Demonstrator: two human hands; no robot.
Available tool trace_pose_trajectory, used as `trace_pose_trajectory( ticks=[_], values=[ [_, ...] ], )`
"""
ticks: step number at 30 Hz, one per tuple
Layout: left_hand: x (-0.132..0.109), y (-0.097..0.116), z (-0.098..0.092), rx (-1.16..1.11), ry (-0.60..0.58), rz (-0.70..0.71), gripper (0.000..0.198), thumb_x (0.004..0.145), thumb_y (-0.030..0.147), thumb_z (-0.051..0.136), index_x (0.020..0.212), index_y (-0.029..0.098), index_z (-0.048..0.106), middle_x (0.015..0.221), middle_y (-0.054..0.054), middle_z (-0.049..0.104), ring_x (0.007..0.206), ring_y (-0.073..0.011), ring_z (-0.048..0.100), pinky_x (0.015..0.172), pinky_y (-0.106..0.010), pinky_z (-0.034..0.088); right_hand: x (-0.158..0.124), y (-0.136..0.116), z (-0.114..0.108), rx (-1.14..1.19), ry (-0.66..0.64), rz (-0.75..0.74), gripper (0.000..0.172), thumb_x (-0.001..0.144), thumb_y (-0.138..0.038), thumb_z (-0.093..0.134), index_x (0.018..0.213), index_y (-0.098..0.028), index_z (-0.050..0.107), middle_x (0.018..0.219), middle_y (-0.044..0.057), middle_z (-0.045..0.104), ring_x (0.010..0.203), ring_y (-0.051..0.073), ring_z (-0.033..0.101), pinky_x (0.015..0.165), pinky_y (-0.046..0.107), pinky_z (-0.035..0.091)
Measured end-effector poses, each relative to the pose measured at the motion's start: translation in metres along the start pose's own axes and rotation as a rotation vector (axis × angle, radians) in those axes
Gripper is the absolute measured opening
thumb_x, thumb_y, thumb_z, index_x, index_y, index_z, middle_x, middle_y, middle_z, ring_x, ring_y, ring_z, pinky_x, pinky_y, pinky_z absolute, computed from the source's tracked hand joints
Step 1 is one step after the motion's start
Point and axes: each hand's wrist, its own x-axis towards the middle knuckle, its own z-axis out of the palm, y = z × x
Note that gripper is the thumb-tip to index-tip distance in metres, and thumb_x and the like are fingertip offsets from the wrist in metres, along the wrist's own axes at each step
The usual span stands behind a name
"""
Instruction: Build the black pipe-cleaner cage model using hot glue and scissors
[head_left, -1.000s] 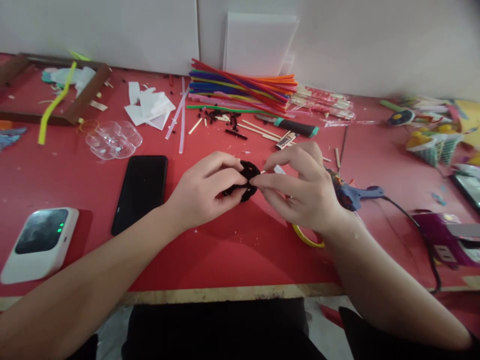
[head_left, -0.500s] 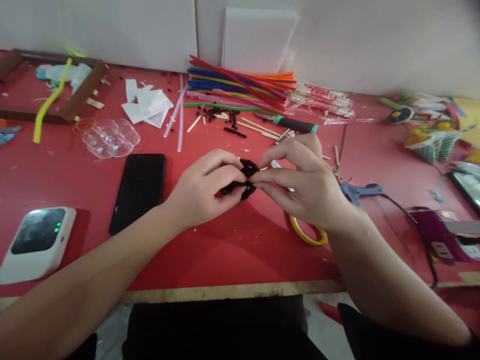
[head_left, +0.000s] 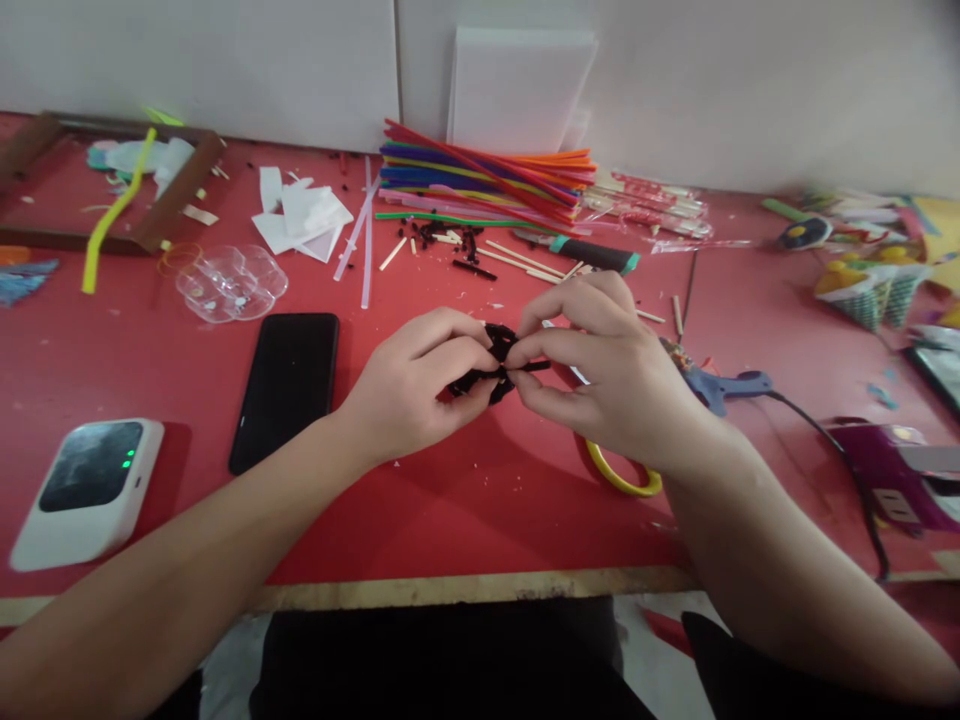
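Between my two hands, over the middle of the red table, is a small dark piece that looks like black pipe cleaner bent into a shape [head_left: 498, 341]. My left hand [head_left: 424, 380] pinches it from the left between thumb and fingers. From the right, my right hand [head_left: 592, 360] is pinched on the same piece, its fingertips meeting the left ones. A short black end sticks out to the right between the right fingers. Fingers cover much of the piece. Scissors with a yellow handle [head_left: 624, 484] lie partly under my right hand.
A black phone [head_left: 285, 390] and a white device with a screen [head_left: 90, 490] lie left. Coloured pipe cleaners [head_left: 480, 180] are heaped at the back, near a utility knife [head_left: 596, 252] and small sticks. A blue glue gun [head_left: 724, 385] with a cord lies right.
A short black end now shows between my right fingers, where it was not visible before. Both hands keep their pinch, and the whole view has shifted slightly.
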Motion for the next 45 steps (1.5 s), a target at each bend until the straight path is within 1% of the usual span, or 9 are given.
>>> trace_pose_trajectory(
  ticks=[12,17,22,27,31,35,38,41,45],
  values=[
    [0.001,0.001,0.000,-0.006,0.002,-0.002,0.008,0.093,0.014,0.072,0.096,0.020,0.068,0.104,-0.007,0.075,0.098,-0.0184,0.076,0.087,-0.032,0.065,-0.002,-0.013,0.004,-0.038,0.060,0.145,0.013,0.085,-0.013,0.074,0.080,-0.024,0.068,0.101,0.007,0.068,0.104,0.029,0.061,0.089,0.050,0.055],
    [0.001,0.000,-0.001,0.013,0.005,0.012,0.008,0.093,0.015,0.073,0.096,0.020,0.068,0.103,-0.007,0.075,0.096,-0.0173,0.075,0.085,-0.031,0.064,-0.005,-0.010,0.002,0.052,0.067,0.211,0.015,0.086,-0.014,0.076,0.081,-0.026,0.068,0.100,0.005,0.069,0.098,0.026,0.066,0.092,0.051,0.055],
    [0.001,-0.001,0.000,0.023,0.003,0.017,0.008,0.092,0.015,0.073,0.096,0.020,0.068,0.103,-0.008,0.074,0.096,-0.0173,0.074,0.085,-0.031,0.063,-0.009,-0.002,-0.002,0.156,0.057,0.257,0.008,0.089,-0.019,0.077,0.090,-0.027,0.074,0.098,0.002,0.073,0.091,0.022,0.070,0.085,0.042,0.057],
    [0.000,-0.002,0.000,0.022,-0.002,0.010,0.010,0.093,0.014,0.071,0.097,0.022,0.067,0.104,-0.006,0.074,0.099,-0.0181,0.075,0.088,-0.033,0.063,-0.010,0.006,-0.005,0.214,0.016,0.217,0.008,0.095,-0.019,0.070,0.094,-0.027,0.072,0.087,0.000,0.075,0.083,0.020,0.069,0.080,0.039,0.057],
    [0.000,-0.001,0.000,0.014,-0.010,0.002,0.017,0.092,0.012,0.070,0.106,0.022,0.067,0.105,-0.007,0.075,0.100,-0.0196,0.075,0.090,-0.034,0.064,-0.011,0.010,-0.003,0.148,-0.003,0.119,0.018,0.099,-0.013,0.062,0.100,-0.028,0.074,0.094,0.003,0.076,0.089,0.021,0.068,0.084,0.042,0.055],
    [0.000,0.003,0.000,0.017,-0.011,0.010,0.016,0.091,0.014,0.071,0.103,0.021,0.067,0.108,-0.009,0.072,0.100,-0.0206,0.074,0.089,-0.036,0.064,-0.012,0.010,-0.001,0.060,0.003,0.040,0.025,0.099,-0.009,0.059,0.101,-0.028,0.074,0.096,0.004,0.074,0.092,0.021,0.065,0.087,0.043,0.051],
    [0.001,0.007,0.002,0.015,0.015,-0.032,0.017,0.090,0.014,0.071,0.104,0.021,0.066,0.111,-0.009,0.071,0.099,-0.0203,0.073,0.089,-0.036,0.064,-0.012,0.007,0.000,0.031,0.023,0.005,0.020,0.096,-0.010,0.061,0.100,-0.026,0.073,0.096,0.004,0.072,0.091,0.022,0.063,0.087,0.045,0.050],
    [-0.001,0.010,0.007,-0.005,0.045,-0.106,0.025,0.089,0.012,0.073,0.110,0.022,0.064,0.112,-0.008,0.071,0.106,-0.0215,0.072,0.094,-0.037,0.064,-0.012,0.003,0.002,-0.013,0.067,-0.001,0.015,0.094,-0.012,0.062,0.097,-0.023,0.072,0.094,0.005,0.070,0.089,0.023,0.061,0.087,0.046,0.049],
    [-0.009,0.004,0.015,-0.189,0.048,-0.325,0.056,0.086,0.028,0.084,0.134,0.022,0.057,0.139,-0.016,0.066,0.125,-0.0277,0.071,0.104,-0.043,0.063,-0.011,-0.002,0.002,-0.058,0.085,-0.013,0.015,0.093,-0.013,0.063,0.096,-0.026,0.070,0.095,0.006,0.068,0.088,0.025,0.061,0.086,0.048,0.049]
  ],
)
